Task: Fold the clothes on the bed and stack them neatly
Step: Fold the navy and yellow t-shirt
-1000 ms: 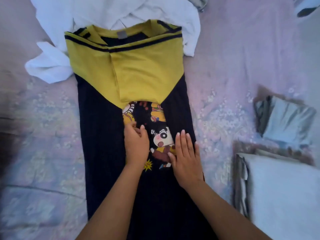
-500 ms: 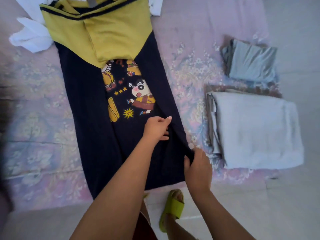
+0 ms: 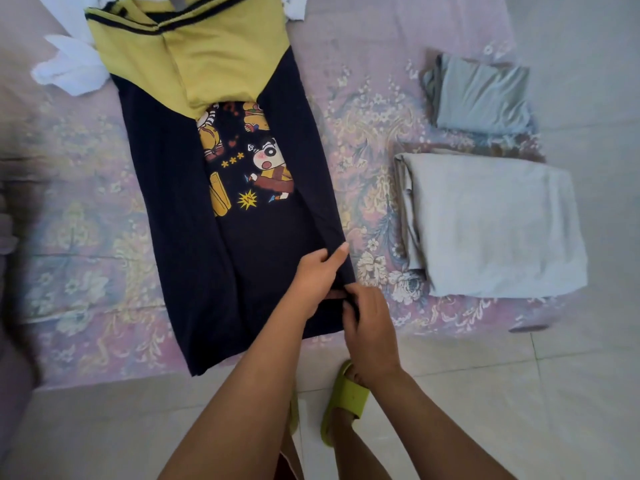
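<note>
A: Biggest first?
B: Bed [image 3: 363,57] w/ pink floral sheet, fills most of the view; pale tiled floor [image 3: 519,393] at the near edge and right.
A: And the task's thing?
B: Navy-and-mustard t-shirt w/ cartoon print [image 3: 180,209], flat on the bed, collar far, hem at the near edge, both sides folded in so the print shows in a strip down the middle. Mustard sleeves folded over the chest.
A: Stacks?
B: Right of it, apart: large folded pale grey cloth [image 3: 491,223]; beyond that a smaller folded blue-grey garment [image 3: 481,95]. Crumpled white garment [image 3: 69,71] sits under the shirt's far-left shoulder.
A: Hands?
B: Left hand [image 3: 317,275] grips the shirt's right folded edge near the hem, thumb on top. Right hand [image 3: 369,323] just below it, touching, fingers curled pinching the same edge.
A: Smaller bits?
B: Lime-green slide sandal [image 3: 343,403] on a foot, on the floor below the hands.
</note>
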Tool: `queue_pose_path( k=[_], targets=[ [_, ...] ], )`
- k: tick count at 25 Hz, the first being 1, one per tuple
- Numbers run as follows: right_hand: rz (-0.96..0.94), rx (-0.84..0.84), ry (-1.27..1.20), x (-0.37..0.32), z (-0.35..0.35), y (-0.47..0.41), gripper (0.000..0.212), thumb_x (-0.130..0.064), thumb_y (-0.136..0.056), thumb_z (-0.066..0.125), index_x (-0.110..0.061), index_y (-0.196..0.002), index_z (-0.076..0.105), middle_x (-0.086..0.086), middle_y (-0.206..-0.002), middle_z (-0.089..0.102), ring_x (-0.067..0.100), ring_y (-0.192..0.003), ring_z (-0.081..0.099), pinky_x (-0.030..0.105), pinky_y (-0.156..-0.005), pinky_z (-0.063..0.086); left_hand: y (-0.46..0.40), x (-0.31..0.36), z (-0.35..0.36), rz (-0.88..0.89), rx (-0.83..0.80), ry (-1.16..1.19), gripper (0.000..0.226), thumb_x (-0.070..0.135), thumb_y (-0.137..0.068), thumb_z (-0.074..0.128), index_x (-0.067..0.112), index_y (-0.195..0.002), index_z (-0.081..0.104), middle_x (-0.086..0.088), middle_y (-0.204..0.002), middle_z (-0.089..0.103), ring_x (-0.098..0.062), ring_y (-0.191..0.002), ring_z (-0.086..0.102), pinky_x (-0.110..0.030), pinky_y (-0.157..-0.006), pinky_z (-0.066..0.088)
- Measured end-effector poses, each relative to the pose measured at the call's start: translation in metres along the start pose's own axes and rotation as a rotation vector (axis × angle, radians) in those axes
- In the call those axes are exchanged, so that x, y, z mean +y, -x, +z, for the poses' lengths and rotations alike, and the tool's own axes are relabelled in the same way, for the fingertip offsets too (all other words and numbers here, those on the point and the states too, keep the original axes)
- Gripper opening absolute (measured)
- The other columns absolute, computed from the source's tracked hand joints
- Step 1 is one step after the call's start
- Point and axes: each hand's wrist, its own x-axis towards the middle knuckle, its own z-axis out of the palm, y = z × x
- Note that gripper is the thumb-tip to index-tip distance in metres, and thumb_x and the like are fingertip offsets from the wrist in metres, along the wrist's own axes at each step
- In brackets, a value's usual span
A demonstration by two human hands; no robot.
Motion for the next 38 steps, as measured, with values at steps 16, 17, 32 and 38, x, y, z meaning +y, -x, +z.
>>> queue_pose_path(
  k=[16,17,32,38],
  targets=[
    [0.300,-0.048,-0.130,0.031,-0.026,0.003,0.041,-0.009,-0.103,0.056,-0.007,-0.143,0.050,0.008,-0.140,0.059,0.025,-0.124,0.058,0.037,-0.102,0.048,0.012,-0.030,-0.009,-0.165,0.019,0.175,0.020,0.008,-0.103,0.056,-0.001,-0.119,0.062,-0.016,-0.115,0.067,-0.030,-0.107,0.065,-0.050,-0.092,0.057],
    [0.371,0.020,-0.231,0.029,-0.025,0.004,0.038,-0.011,-0.103,0.056,-0.012,-0.140,0.052,0.005,-0.131,0.063,0.022,-0.113,0.063,0.035,-0.097,0.050,0.014,-0.030,-0.011,-0.165,-0.005,0.234,0.021,0.009,-0.103,0.054,-0.001,-0.120,0.062,-0.016,-0.117,0.068,-0.030,-0.110,0.065,-0.051,-0.095,0.056],
    [0.613,0.168,-0.516,0.012,-0.015,0.009,0.011,-0.019,-0.104,0.055,-0.015,-0.114,0.057,0.005,-0.104,0.065,0.022,-0.097,0.062,0.032,-0.083,0.050,0.016,-0.043,-0.013,-0.088,0.095,0.303,0.019,-0.006,-0.100,0.051,0.004,-0.113,0.059,-0.014,-0.102,0.066,-0.021,-0.080,0.065,-0.025,-0.062,0.054],
    [0.665,0.057,-0.441,0.012,-0.005,0.015,0.051,-0.004,-0.100,0.056,-0.015,-0.147,0.039,0.011,-0.136,0.049,0.028,-0.121,0.053,0.037,-0.101,0.045,0.029,-0.038,-0.011,-0.070,-0.110,0.343,0.015,0.008,-0.102,0.053,0.008,-0.112,0.065,-0.006,-0.106,0.071,-0.019,-0.101,0.066,-0.036,-0.093,0.053]
  ],
)
